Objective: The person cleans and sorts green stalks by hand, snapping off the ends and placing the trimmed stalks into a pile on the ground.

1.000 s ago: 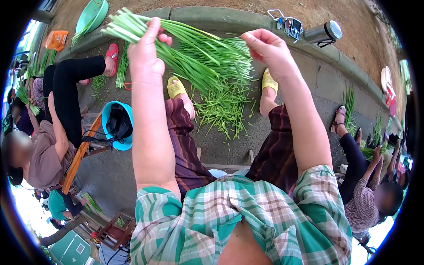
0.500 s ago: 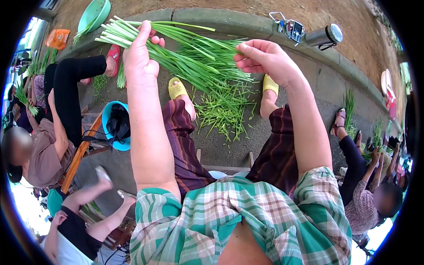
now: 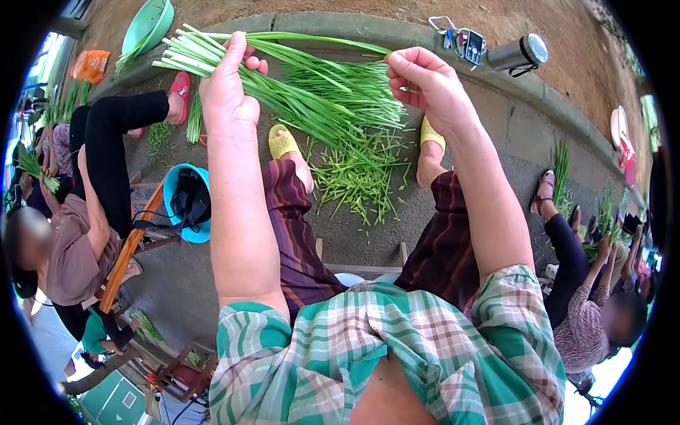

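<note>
My left hand (image 3: 230, 88) is closed around a bundle of garlic chives (image 3: 297, 95), their pale cut ends at the upper left and the green leaves trailing to the right. My right hand (image 3: 428, 81) pinches the tip of one long chive leaf (image 3: 326, 40), which is drawn out straight from the bundle. Below the hands a heap of chives (image 3: 375, 92) lies on the ground, partly hidden by the bundle. Short cut bits (image 3: 361, 184) are scattered between my yellow slippers (image 3: 285, 142).
A kerb (image 3: 354, 27) runs behind the heap, with a steel flask (image 3: 517, 53) and a phone (image 3: 470, 46) on it. At left are a blue bucket (image 3: 172, 195) holding a black bag, a green basin (image 3: 164, 21) and a seated person (image 3: 78, 241). Another person (image 3: 588, 312) sits at right.
My right hand has moved slightly right and up, and a single leaf now stretches between the bundle and its fingers. The left hand stays nearly still. A passer-by's legs at lower left are gone.
</note>
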